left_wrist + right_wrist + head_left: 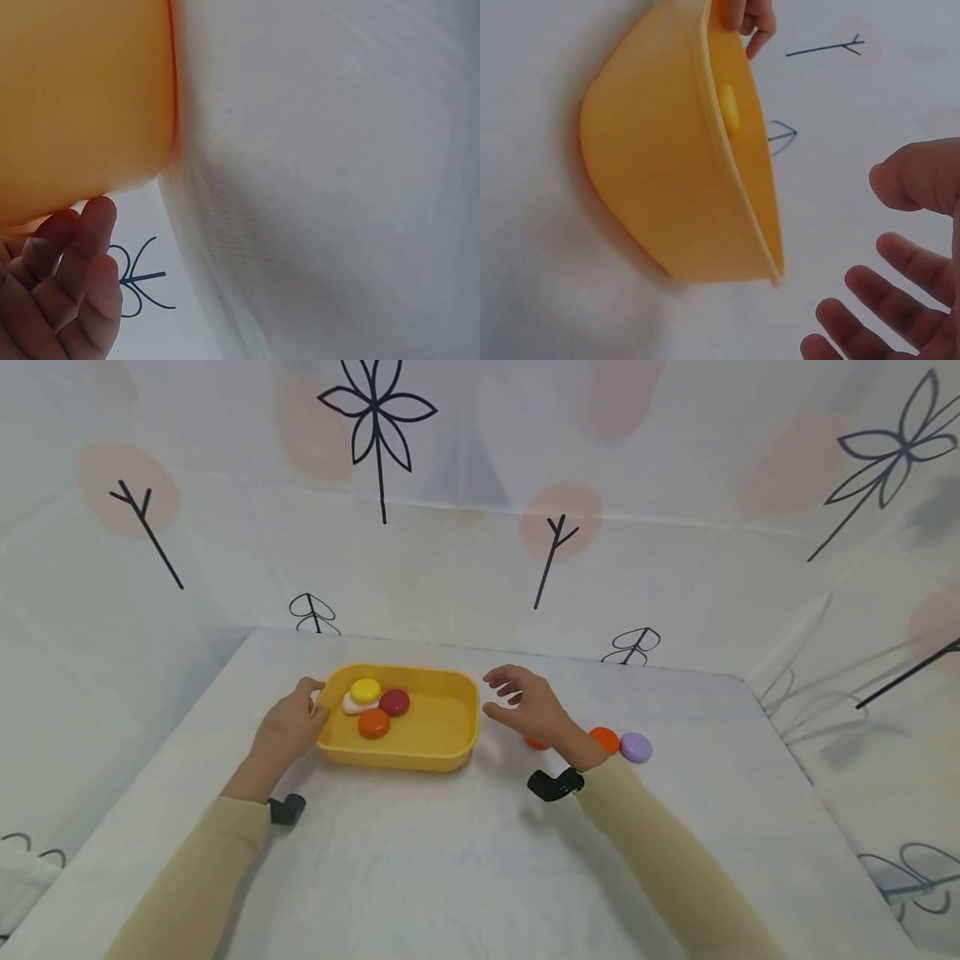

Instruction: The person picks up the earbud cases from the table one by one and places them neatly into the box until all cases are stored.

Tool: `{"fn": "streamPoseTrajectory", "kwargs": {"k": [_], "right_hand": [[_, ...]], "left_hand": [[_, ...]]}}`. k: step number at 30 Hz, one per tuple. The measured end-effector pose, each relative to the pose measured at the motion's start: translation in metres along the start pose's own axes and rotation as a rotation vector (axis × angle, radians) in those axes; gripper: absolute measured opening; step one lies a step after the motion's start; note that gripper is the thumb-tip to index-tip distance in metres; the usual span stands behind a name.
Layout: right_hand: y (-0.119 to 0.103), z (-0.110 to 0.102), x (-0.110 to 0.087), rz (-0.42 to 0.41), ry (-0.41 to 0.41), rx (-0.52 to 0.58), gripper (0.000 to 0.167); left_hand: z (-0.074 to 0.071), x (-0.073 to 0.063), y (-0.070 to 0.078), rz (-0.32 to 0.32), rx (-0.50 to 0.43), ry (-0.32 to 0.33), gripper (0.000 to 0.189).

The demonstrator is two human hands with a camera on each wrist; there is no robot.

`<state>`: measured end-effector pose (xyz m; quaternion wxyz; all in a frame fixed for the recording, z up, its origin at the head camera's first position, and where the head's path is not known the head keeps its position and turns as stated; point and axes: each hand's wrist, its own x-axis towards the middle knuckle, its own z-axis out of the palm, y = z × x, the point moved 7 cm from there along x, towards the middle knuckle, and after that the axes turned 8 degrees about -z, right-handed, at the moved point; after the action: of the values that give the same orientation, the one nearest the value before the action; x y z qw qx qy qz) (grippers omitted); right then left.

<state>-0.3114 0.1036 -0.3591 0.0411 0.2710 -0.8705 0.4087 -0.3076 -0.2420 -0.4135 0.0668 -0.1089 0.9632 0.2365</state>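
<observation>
A yellow plastic bin (397, 760) with rounded corners stands upright on the table. My left hand (290, 724) grips its left end, with the thumb at the rim and the fingers along the outer wall (82, 97). Inside, toward the left, lie a yellow round piece (366, 691), a white piece (351, 704) partly under it, a dark red piece (394, 702) and an orange piece (373, 723). My right hand (528, 703) hovers just off the bin's right end, fingers spread and relaxed, holding nothing; the right wrist view shows a gap between it and the bin wall (652, 165).
Right of the bin, an orange disc (604, 740) and a lilac disc (636, 747) lie side by side, the orange one partly behind my right forearm. Another orange-red piece (537, 743) is mostly hidden under my right hand. A patterned cloth wall (465, 585) rises behind the white table (420, 860).
</observation>
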Motion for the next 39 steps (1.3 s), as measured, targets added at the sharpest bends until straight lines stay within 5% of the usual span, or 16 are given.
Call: {"fn": "streamPoseTrajectory", "kwargs": {"k": [39], "right_hand": [[-0.055,0.096,0.033,-0.081,-0.109,0.197,0.037]], "left_hand": [[0.001,0.0,0.0,0.002,0.0,-0.005,0.058]]}}
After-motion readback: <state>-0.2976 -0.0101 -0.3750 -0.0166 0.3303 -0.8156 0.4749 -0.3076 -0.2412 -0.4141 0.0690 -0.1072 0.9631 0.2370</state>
